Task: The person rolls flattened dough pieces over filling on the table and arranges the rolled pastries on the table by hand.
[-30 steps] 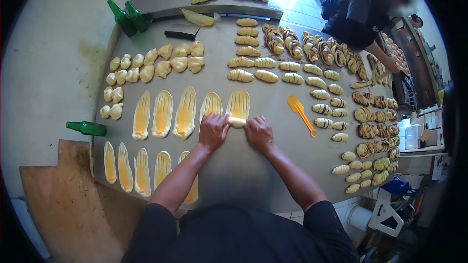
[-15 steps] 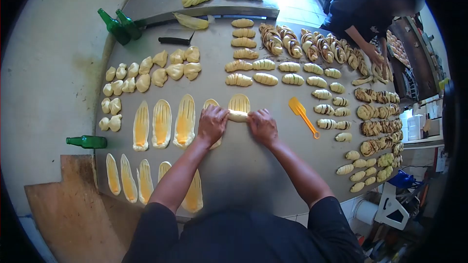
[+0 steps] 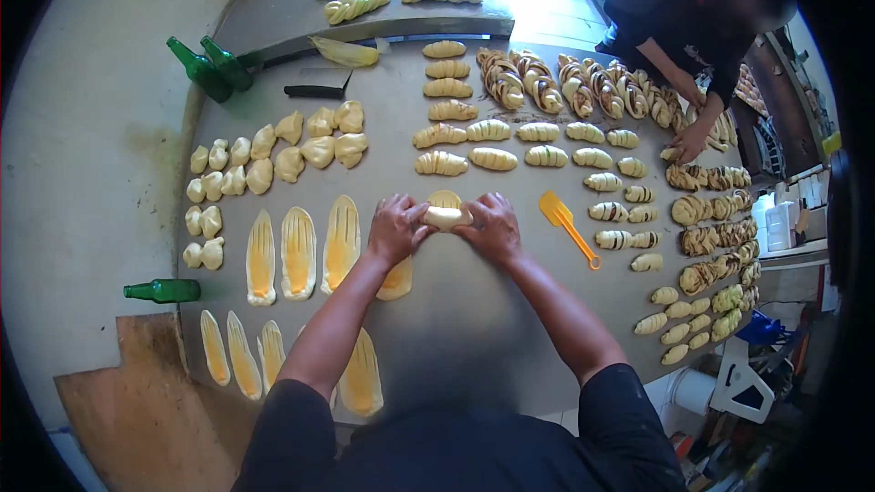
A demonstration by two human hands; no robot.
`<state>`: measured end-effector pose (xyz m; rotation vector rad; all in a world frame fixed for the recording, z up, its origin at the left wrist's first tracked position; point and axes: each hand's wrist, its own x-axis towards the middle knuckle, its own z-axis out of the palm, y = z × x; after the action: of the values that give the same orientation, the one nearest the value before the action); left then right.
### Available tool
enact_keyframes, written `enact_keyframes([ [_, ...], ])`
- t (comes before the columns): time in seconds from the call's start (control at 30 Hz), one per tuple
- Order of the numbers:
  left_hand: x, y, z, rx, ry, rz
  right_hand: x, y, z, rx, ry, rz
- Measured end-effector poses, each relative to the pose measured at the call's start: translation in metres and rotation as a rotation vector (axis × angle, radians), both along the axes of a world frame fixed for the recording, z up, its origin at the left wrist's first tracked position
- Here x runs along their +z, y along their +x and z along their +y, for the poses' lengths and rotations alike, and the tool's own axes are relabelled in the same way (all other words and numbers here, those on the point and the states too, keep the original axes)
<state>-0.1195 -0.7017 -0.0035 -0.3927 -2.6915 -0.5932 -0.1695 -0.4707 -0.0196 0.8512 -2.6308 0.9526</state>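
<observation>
A partly rolled piece of dough (image 3: 447, 217) lies on the table in front of me, its flat, slit far end still showing beyond the roll. My left hand (image 3: 398, 230) is closed on the roll's left end. At the right end, the fingers of my right hand (image 3: 493, 227) grip it too. Flat dough strips with slits and a yellow filling, such as this strip (image 3: 341, 241), lie left of my hands; my left hand and forearm partly cover one or more. An orange spatula (image 3: 570, 229) rests to the right.
Dough lumps (image 3: 260, 176), a knife (image 3: 316, 90) and green bottles (image 3: 162, 291) are on the left. Shaped rolls (image 3: 493, 158) and twisted loaves (image 3: 706, 209) fill the far and right sides. A co-worker (image 3: 679, 18) handles dough at the far right corner.
Both hands have rolled the dough farther away from me, so the roll is thicker and less flat strip shows. The co-worker's one hand has shifted nearer along the loaves. The view has shifted slightly.
</observation>
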Motion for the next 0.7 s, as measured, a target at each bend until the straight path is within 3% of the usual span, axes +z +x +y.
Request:
enact_keyframes([
  [0.03,0.005,-0.011,-0.003,0.036,0.126,-0.261,0.001,-0.011,0.0,0.002,-0.003,0.003],
  [0.07,0.01,-0.018,-0.006,0.072,0.252,-0.522,0.002,-0.021,0.001,-0.009,-0.055,-0.321],
  [0.1,0.0,-0.023,-0.012,0.07,0.249,-0.519,0.005,-0.028,0.001,-0.021,-0.108,-0.644],
  [0.2,-0.026,-0.032,-0.023,-0.042,0.283,-0.493,0.01,-0.031,0.003,0.07,0.06,-0.512],
  [0.23,-0.017,-0.024,-0.015,-0.061,0.146,-0.241,0.01,-0.028,0.002,0.066,0.06,-0.51],
  [0.27,-0.007,-0.021,-0.008,-0.079,0.009,0.011,0.01,-0.023,-0.002,0.095,0.001,-0.251],
  [0.3,-0.002,-0.024,-0.004,-0.068,-0.027,0.1,0.008,-0.021,-0.004,0.123,-0.057,0.007],
  [0.53,0.006,-0.058,-0.019,-0.046,0.28,-0.408,0.014,-0.063,-0.005,0.1,-0.039,-0.081],
  [0.63,0.006,-0.048,-0.017,-0.057,0.341,-0.377,0.021,-0.034,-0.026,0.155,-0.03,-0.008],
  [0.7,-0.001,-0.047,-0.008,-0.022,0.323,-0.386,-0.022,-0.029,-0.043,0.126,0.023,-0.004],
])
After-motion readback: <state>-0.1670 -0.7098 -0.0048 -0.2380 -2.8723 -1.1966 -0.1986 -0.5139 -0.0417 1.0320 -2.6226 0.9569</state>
